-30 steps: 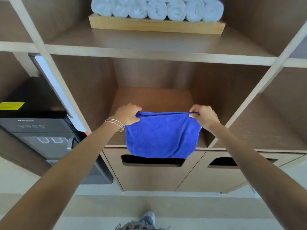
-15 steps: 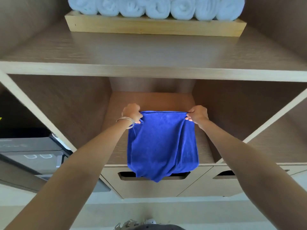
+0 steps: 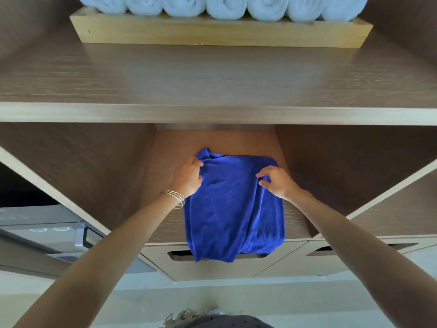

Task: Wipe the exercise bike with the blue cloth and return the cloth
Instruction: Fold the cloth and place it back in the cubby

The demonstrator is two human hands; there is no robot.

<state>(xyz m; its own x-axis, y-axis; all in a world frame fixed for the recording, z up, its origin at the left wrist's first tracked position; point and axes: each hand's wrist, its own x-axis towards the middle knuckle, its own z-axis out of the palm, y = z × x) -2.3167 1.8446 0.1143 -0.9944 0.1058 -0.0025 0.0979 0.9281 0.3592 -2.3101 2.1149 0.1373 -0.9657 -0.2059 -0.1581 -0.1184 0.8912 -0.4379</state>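
The blue cloth (image 3: 233, 207) lies on the lower shelf (image 3: 165, 185), its near end drooping over the front edge. The left hand (image 3: 188, 177) pinches the cloth's far left corner; the right hand (image 3: 275, 182) rests on the far right corner, fingers (image 3: 263, 174) loosely spread, gripping nothing.
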